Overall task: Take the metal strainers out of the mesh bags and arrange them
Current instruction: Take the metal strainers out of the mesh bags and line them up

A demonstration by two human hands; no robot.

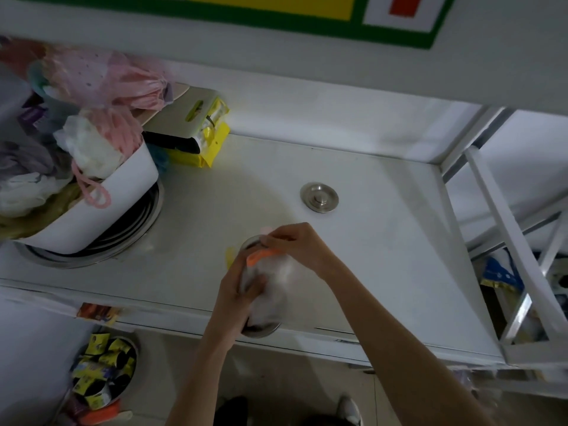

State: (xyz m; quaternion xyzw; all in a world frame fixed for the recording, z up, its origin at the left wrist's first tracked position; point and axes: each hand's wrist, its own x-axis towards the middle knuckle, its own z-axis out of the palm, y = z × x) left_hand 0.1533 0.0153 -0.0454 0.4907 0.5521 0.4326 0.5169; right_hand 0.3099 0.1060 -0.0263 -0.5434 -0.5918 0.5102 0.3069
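Head view | mesh bag (270,281) blurred | strainer (261,329) mostly hidden

Strainer (261,329) mostly blurred, hidden behind hands (242,287).

A metal strainer (259,329) sits inside a pale, translucent mesh bag (276,278), held above the near edge of the white counter. Only its round, shiny rim shows clearly at the bottom of the bundle; the rest is blurred behind the netting. An orange strip (258,256) crosses the bag's top end. To the left, a white tub (101,207) is heaped with more mesh bags (101,84), pink, white and lilac, their contents hidden.
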